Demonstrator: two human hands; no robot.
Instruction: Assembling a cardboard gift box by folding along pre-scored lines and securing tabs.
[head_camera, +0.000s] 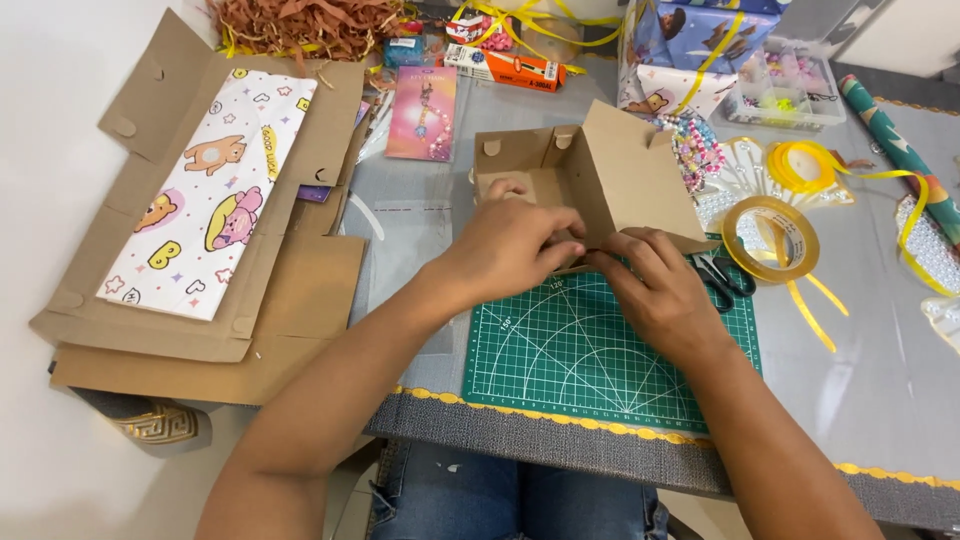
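Knees: blue jeans (500, 495) show just under the tabletop (880, 400) edge, nearest of all.
Cutting mat: green cutting mat (575, 350) lies on the tabletop right in front, both forearms crossing over it.
Left hand: left hand (510, 245) sits at the mat's far edge, grip pressed onto the near wall of the brown cardboard box (610, 170), fingers curled over its rim.
Right hand: right hand (660, 285) is just beside it, fingertips pinching the box's near lower edge; the two hands almost touch.
Box: half folded, open on top, flaps standing up, resting at the far rim of the mat.
Scissors: black-handled scissors (722, 275) peek out just right of the right hand.
Tape: a clear yellowish tape roll (772, 238) lies beyond the scissors, yellow ribbon (810, 165) looping near it.
Left side: flat cardboard sheets (290, 300) are stacked, with cartoon-print wrapping paper (205, 195) on top.
Far end: brown shredded paper (305, 25), an orange carton (500, 65), beads (695, 145) and a wrapped gift (700, 35).
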